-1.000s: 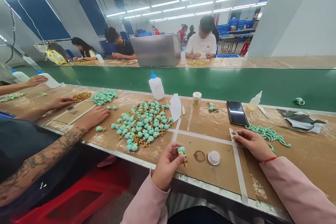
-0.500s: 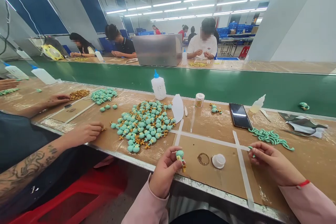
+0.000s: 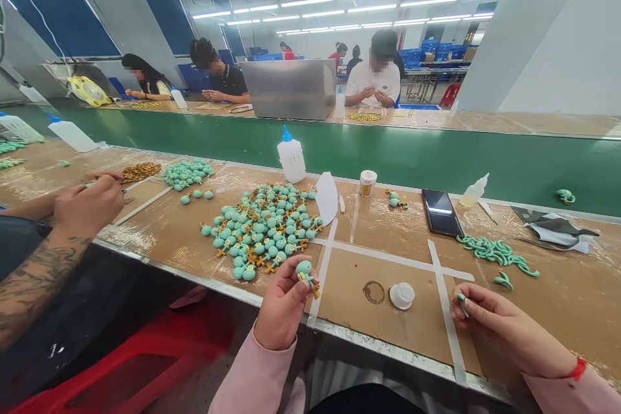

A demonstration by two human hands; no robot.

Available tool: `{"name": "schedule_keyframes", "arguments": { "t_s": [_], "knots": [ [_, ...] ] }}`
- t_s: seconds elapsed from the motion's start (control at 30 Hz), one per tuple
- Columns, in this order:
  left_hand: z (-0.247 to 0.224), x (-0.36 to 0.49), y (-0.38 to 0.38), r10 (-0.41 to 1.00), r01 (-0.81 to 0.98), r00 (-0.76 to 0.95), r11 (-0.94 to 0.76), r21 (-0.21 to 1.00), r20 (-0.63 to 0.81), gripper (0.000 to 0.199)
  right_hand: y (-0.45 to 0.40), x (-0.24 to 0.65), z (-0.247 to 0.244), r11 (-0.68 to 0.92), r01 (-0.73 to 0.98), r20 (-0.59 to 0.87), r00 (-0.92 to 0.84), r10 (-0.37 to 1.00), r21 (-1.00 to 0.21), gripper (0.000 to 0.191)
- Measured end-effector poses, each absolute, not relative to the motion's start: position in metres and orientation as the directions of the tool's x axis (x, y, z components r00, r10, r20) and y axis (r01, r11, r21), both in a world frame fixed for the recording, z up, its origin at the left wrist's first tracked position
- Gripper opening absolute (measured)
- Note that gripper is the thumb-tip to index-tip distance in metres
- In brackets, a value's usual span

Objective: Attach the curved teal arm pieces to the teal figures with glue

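Note:
Between the thumb and fingers of my left hand (image 3: 284, 304) is a small figurine (image 3: 304, 270) with a round green head and a brown lower end. My right hand (image 3: 504, 323) pinches a thin green curved piece (image 3: 462, 304), partly covered by the fingertips. One loose green piece (image 3: 503, 281) lies just behind my right hand, close to a pile of similar green pieces (image 3: 492, 250). On the board between my hands sit a small white cup (image 3: 402, 295) and a brown ring mark (image 3: 373, 292). A large heap of green and brown figurines (image 3: 264, 226) lies beyond my left hand.
A white squeeze bottle (image 3: 292, 158) stands behind the heap. Farther right are a small tub (image 3: 367, 184), a phone (image 3: 442, 212), a small glue bottle (image 3: 474, 191) and cloth scraps (image 3: 557, 229). At left, a co-worker's hands (image 3: 87, 200) work near brown parts (image 3: 140, 172).
My left hand has moved left with the figurine. My right hand has come nearer with its green piece, and a loose green piece now shows behind it. The co-worker's hand has drawn back left.

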State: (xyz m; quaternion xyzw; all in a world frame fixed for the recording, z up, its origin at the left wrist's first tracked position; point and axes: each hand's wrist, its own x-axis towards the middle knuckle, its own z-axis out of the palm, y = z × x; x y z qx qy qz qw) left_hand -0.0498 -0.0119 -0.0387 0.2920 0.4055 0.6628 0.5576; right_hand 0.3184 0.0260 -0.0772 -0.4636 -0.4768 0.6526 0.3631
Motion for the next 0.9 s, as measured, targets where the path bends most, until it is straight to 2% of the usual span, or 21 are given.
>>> {"name": "schedule_keyframes", "arguments": {
  "t_s": [0.13, 0.3, 0.4, 0.9],
  "knots": [
    [-0.039, -0.046, -0.013, 0.979, -0.5, -0.196, -0.056, 0.864, -0.05, 0.047, 0.025, 0.312, -0.065, -0.219, 0.042, -0.222, -0.282, 0.934, -0.975, 0.04],
    [-0.043, -0.042, -0.01, 0.987, -0.507, -0.142, -0.003, 0.862, -0.08, 0.046, 0.031, 0.294, -0.046, -0.225, -0.13, -0.198, -0.194, 0.961, -0.966, 0.049],
    [-0.046, -0.043, -0.007, 0.988, -0.509, -0.113, 0.034, 0.86, -0.106, 0.044, 0.039, 0.277, -0.04, -0.194, -0.152, -0.17, -0.158, 0.973, -0.969, 0.051],
    [-0.057, -0.033, -0.015, 0.971, -0.499, -0.138, 0.104, 0.86, -0.197, 0.041, 0.044, 0.233, -0.055, -0.192, 0.082, -0.196, -0.052, 0.979, -0.978, 0.051]
  ]
}}
